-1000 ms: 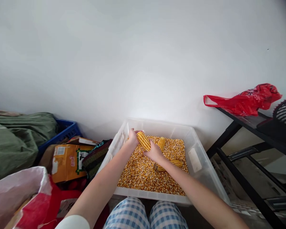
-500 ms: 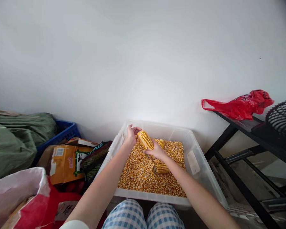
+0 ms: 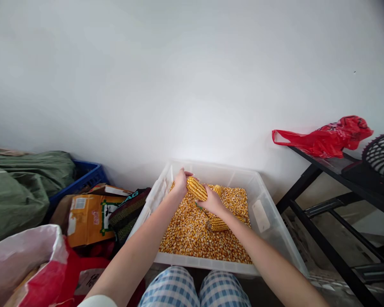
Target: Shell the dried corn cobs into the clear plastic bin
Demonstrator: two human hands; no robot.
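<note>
A clear plastic bin point(image 3: 265, 221) in front of my knees holds a bed of loose yellow corn kernels point(image 3: 192, 234). Above the kernels, both hands grip one yellow corn cob point(image 3: 196, 188). My left hand point(image 3: 180, 184) is closed round its far end. My right hand point(image 3: 213, 200) is wrapped round its near end. Another corn cob point(image 3: 218, 223) lies on the kernels just under my right wrist, and a third cob point(image 3: 218, 190) shows behind my right hand.
A black metal rack point(image 3: 326, 187) stands at the right with a red plastic bag point(image 3: 329, 138) and a black mesh basket point(image 3: 382, 153) on it. At the left are a blue crate point(image 3: 86, 177), an orange cardboard box point(image 3: 89, 217), a green sack point(image 3: 22, 187) and a white-and-red bag point(image 3: 28, 264).
The cob and both hands stay over the far part of the bin. My left hand, with fingers loosened half a second ago, has closed round the cob's end again. The view shifted slightly.
</note>
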